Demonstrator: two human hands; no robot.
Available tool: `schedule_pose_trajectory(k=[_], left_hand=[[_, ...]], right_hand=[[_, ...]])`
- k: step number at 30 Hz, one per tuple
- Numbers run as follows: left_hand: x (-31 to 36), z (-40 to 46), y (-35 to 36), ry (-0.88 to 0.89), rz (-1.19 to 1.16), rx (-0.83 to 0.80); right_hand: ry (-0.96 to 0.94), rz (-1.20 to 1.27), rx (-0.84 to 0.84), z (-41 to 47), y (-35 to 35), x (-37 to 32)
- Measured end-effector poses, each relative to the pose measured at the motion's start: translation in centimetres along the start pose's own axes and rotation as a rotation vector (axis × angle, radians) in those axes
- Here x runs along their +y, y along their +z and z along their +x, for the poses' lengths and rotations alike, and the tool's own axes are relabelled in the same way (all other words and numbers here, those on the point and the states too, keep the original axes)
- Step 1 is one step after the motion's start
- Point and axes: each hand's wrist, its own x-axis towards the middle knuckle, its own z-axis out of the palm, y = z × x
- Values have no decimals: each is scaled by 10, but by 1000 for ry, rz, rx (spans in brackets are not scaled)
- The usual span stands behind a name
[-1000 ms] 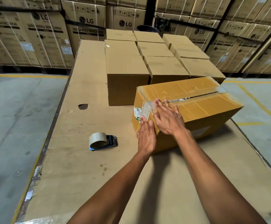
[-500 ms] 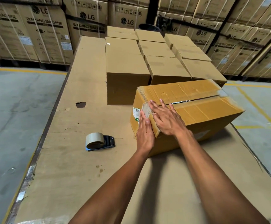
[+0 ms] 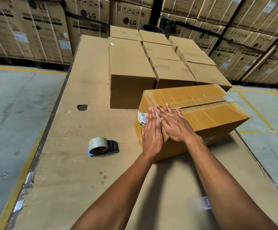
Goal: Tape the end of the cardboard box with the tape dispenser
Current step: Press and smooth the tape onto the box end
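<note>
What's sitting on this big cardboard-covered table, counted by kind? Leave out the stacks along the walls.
Plain brown boxes grouped at the back: 8
Yellowish taped box under the hands: 1
Tape dispenser: 1
Total: 10

left hand point(image 3: 151, 130) now higher up the cardboard box point(image 3: 206, 112) end face, fingertips reaching the top edge beside right hand point(image 3: 174, 125)
</note>
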Motion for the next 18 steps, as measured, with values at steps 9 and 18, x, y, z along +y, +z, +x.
schedule_pose_trajectory(k=[9, 18], left_hand=[[-12, -10, -1, -173, 62, -84], [-4, 6, -26, 9, 142, -154]], right_hand=[[93, -71, -21, 1, 3, -4], [173, -53, -42, 7, -3, -18]])
